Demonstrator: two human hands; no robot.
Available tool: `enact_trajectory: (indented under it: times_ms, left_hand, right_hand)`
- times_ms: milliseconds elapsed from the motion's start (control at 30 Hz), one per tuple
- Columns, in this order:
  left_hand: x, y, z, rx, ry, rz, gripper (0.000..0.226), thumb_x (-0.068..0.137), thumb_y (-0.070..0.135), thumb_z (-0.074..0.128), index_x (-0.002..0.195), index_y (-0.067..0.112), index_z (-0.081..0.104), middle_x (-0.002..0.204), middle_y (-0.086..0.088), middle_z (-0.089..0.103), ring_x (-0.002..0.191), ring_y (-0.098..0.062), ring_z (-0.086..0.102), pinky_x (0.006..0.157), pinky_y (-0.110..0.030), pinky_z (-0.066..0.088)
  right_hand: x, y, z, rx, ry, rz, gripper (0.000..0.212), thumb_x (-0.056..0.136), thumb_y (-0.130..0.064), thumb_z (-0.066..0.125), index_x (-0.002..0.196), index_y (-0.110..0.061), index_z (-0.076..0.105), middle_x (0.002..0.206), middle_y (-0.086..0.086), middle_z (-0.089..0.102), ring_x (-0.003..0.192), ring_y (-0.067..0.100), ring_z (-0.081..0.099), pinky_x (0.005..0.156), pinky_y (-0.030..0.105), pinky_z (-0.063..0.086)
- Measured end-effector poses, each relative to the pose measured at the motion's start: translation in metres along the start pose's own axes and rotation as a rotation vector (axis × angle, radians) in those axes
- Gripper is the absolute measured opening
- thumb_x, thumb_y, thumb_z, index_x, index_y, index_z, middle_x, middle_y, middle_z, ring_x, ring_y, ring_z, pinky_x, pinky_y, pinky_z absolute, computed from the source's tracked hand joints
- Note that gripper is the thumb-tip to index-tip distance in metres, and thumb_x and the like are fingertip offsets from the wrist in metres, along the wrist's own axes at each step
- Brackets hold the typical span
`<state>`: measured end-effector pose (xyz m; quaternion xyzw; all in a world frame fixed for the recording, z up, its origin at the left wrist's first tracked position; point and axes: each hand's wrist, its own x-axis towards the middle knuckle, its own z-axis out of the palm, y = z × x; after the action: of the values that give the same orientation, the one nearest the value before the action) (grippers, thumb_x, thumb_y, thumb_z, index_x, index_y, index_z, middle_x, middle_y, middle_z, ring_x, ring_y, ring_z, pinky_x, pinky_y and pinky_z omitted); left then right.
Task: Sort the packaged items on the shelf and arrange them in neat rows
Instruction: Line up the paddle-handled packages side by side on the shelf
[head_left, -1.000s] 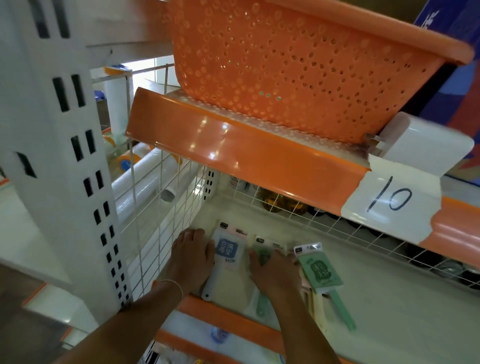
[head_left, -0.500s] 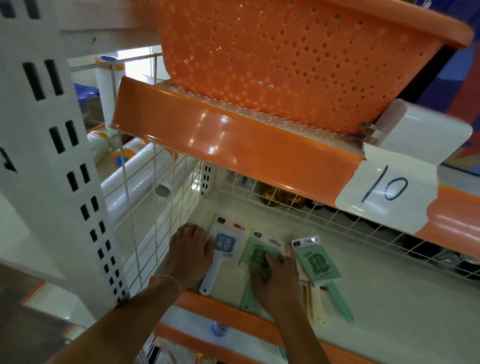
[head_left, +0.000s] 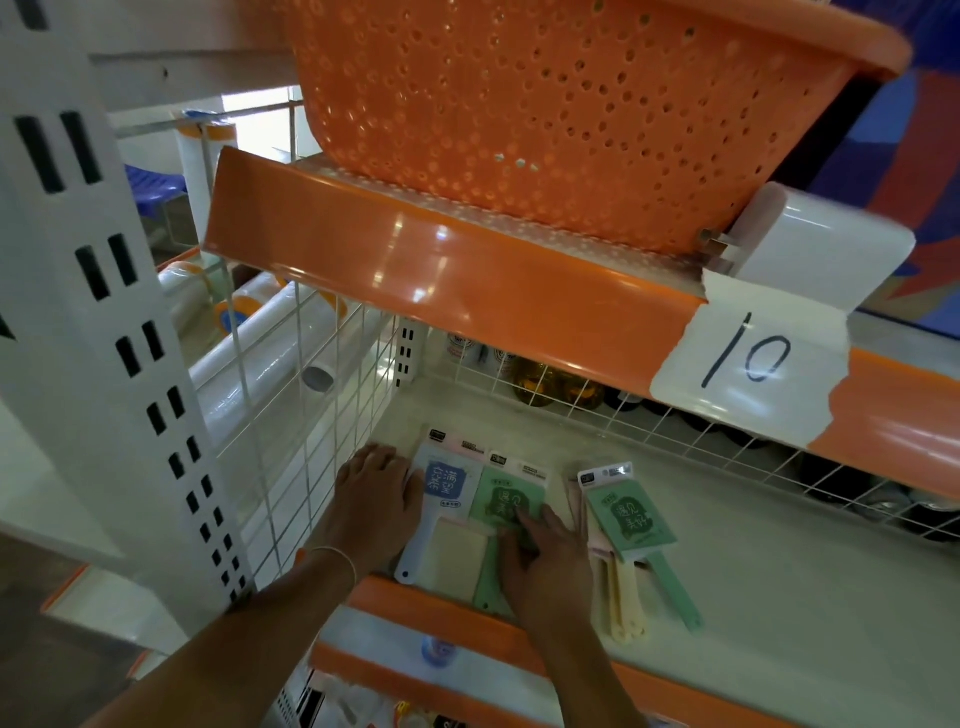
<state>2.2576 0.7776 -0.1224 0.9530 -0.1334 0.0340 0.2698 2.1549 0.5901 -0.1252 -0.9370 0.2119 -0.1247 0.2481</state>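
I note the largest item first: an orange perforated basket (head_left: 561, 104) sitting on the upper shelf, whose orange front lip (head_left: 441, 270) carries a white paper label marked "10" (head_left: 748, 364). A white box-shaped object (head_left: 815, 249) stands just beside the basket on its right. At left I record the white slotted upright (head_left: 104, 312) of the rack and a white wire grid panel (head_left: 291, 415), with white rolls (head_left: 270, 353) lying beyond it.

The lower shelf (head_left: 779, 571) is pale, with an orange front edge (head_left: 410, 597) and a wire rear fence (head_left: 675, 431); bottles behind that fence are too dim to identify.

The packaged items lie flat near the shelf's front left. The blue-labelled pack (head_left: 444, 483) is leftmost, close to the grid panel. The green-labelled pack (head_left: 506, 501) lies just beside it on the right. A cream-coloured piece (head_left: 457, 561) overlaps the lower parts of both. A second green-labelled pack (head_left: 631, 519) lies apart to the right, tilted, on top of cream and pink handled items (head_left: 623, 608) whose handles overhang the front edge.

My left hand (head_left: 374, 509) lies flat on the shelf, fingers straight and together, its thumb side against the blue pack's left edge; it grips nothing. My right hand (head_left: 545, 561) rests palm-down on the middle green pack, fingers (head_left: 524, 519) extended and pressing on its label, not curled round it.
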Motion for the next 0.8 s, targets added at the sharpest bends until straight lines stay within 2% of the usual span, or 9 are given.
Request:
enact_trajectory:
  times_ms: [100, 133, 300, 467, 567, 633, 700, 800]
  left_hand:
    - [0.001, -0.001, 0.0, -0.031, 0.01, -0.012, 0.035, 0.099, 0.035, 0.041, 0.104, 0.011, 0.066, 0.125, -0.009, 0.059, 0.132, -0.027, 0.042, 0.111, -0.044, 0.031]
    - [0.001, -0.001, 0.0, -0.04, 0.011, -0.015, 0.038, 0.099, 0.037, 0.038, 0.102, 0.012, 0.066, 0.123, -0.008, 0.06, 0.13, -0.026, 0.043, 0.111, -0.044, 0.032]
    - [0.001, -0.004, 0.003, -0.052, 0.004, -0.013, 0.038, 0.098, 0.039, 0.037, 0.101, 0.014, 0.064, 0.12, -0.006, 0.061, 0.128, -0.025, 0.045, 0.111, -0.043, 0.034]
    - [-0.001, -0.004, 0.001, -0.045, 0.017, 0.003, 0.028, 0.098, 0.035, 0.043, 0.096, 0.015, 0.061, 0.119, -0.006, 0.06, 0.128, -0.024, 0.045, 0.109, -0.04, 0.033]
    - [-0.001, -0.003, 0.001, -0.036, 0.029, 0.01, 0.025, 0.097, 0.034, 0.044, 0.093, 0.015, 0.06, 0.116, -0.006, 0.06, 0.126, -0.024, 0.045, 0.108, -0.039, 0.033]
    - [0.0, -0.001, 0.001, -0.058, 0.04, 0.001, 0.022, 0.096, 0.033, 0.046, 0.09, 0.015, 0.058, 0.108, -0.005, 0.061, 0.117, -0.025, 0.051, 0.104, -0.04, 0.038]
    - [0.0, 0.0, 0.0, -0.09, 0.055, -0.01, 0.019, 0.095, 0.032, 0.049, 0.091, 0.015, 0.056, 0.103, -0.005, 0.061, 0.11, -0.025, 0.054, 0.1, -0.039, 0.04]
    - [-0.002, 0.003, -0.002, -0.086, 0.07, -0.017, 0.023, 0.096, 0.031, 0.051, 0.103, 0.01, 0.059, 0.111, -0.008, 0.062, 0.116, -0.025, 0.053, 0.103, -0.039, 0.038]
  right_hand:
    - [-0.001, -0.004, -0.005, 0.102, 0.042, 0.003, 0.024, 0.085, -0.03, 0.059, 0.101, -0.022, 0.076, 0.107, 0.001, 0.072, 0.083, 0.022, 0.069, 0.072, 0.032, 0.059]
    - [-0.001, -0.004, -0.006, 0.107, 0.056, 0.001, 0.02, 0.085, -0.025, 0.063, 0.099, -0.02, 0.077, 0.105, 0.003, 0.073, 0.079, 0.023, 0.069, 0.071, 0.03, 0.058]
    - [0.0, -0.002, -0.003, 0.085, 0.072, -0.021, 0.024, 0.083, -0.015, 0.067, 0.105, -0.016, 0.076, 0.119, 0.008, 0.07, 0.098, 0.027, 0.069, 0.086, 0.034, 0.056]
    - [-0.001, -0.001, -0.004, 0.11, 0.09, -0.049, 0.024, 0.083, -0.01, 0.067, 0.104, -0.015, 0.076, 0.119, 0.008, 0.07, 0.089, 0.025, 0.071, 0.08, 0.029, 0.055]
    - [-0.001, -0.001, -0.003, 0.106, 0.103, -0.061, 0.023, 0.082, -0.009, 0.068, 0.103, -0.014, 0.076, 0.117, 0.01, 0.07, 0.092, 0.027, 0.071, 0.081, 0.028, 0.052]
    - [-0.001, -0.001, -0.003, 0.134, 0.112, -0.059, 0.023, 0.081, -0.007, 0.068, 0.103, -0.012, 0.076, 0.116, 0.011, 0.07, 0.096, 0.028, 0.07, 0.084, 0.026, 0.049]
    - [-0.001, -0.001, -0.008, 0.198, 0.109, -0.031, 0.023, 0.084, -0.011, 0.066, 0.104, -0.016, 0.075, 0.119, 0.01, 0.069, 0.102, 0.025, 0.067, 0.09, 0.03, 0.053]
    - [0.007, 0.002, -0.031, 0.187, 0.223, -0.082, 0.017, 0.084, -0.012, 0.067, 0.1, -0.013, 0.074, 0.102, 0.006, 0.071, 0.092, 0.023, 0.065, 0.084, 0.039, 0.057]
